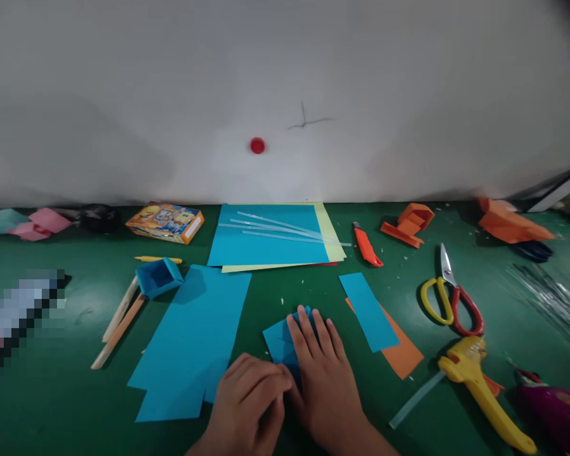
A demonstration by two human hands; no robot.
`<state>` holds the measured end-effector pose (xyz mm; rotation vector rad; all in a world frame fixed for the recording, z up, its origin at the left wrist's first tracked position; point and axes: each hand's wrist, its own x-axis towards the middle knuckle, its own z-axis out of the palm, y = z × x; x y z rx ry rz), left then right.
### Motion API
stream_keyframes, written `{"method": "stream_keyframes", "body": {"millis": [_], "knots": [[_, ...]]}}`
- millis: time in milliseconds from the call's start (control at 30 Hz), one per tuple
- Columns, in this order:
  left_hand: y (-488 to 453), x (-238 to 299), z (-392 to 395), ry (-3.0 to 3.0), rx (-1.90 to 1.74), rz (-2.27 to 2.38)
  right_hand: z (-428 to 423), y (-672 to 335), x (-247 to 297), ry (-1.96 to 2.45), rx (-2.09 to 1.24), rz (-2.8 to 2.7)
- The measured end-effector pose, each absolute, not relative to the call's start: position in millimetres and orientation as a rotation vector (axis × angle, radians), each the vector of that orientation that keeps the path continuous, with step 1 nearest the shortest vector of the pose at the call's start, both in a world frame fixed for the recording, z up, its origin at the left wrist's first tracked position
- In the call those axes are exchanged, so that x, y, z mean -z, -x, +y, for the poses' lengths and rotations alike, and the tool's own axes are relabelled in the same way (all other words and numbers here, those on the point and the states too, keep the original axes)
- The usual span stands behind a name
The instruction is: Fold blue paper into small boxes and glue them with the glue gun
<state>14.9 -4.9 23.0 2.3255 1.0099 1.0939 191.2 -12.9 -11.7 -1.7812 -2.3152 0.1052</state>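
Lying flat, your right hand (325,377) covered part of a small blue paper (278,342), with its fingers a little apart. Your left hand (249,399) was curled up near your right thumb; I couldn't tell if it pinched the paper. Big blue sheets (197,335) lay just left of your left hand, and a yellow glue gun (484,386) lay right of your right hand.

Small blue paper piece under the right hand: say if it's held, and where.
Right hand lies flat over the right side of the paper; whether the left hand pinches it cannot be told.
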Motion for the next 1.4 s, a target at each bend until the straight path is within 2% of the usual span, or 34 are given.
{"method": "stream_keyframes", "body": {"millis": [333, 600, 800, 933, 1167, 1400], "knots": [[-19, -16, -30, -2.389, -0.825, 1.098, -15, -192, 13, 1.785, -0.044, -2.323], [-41, -9, 26, -2.319, -0.774, 1.649, -6, -185, 11, 1.891, -0.014, -2.193], [-44, -12, 24, -2.432, -0.574, 1.463, -6, -196, 11, 1.919, -0.026, -2.177], [-33, -4, 12, -2.462, -0.571, 1.418, -11, -203, 14, 1.872, 0.019, -2.108], [-24, 4, 21, -2.408, -0.809, 1.487, -4, -209, 0, 1.643, -0.263, -1.869], [-31, -1, 18, -2.405, -0.686, 1.618, 1, -211, -5, 1.583, -0.441, -1.687]]}}
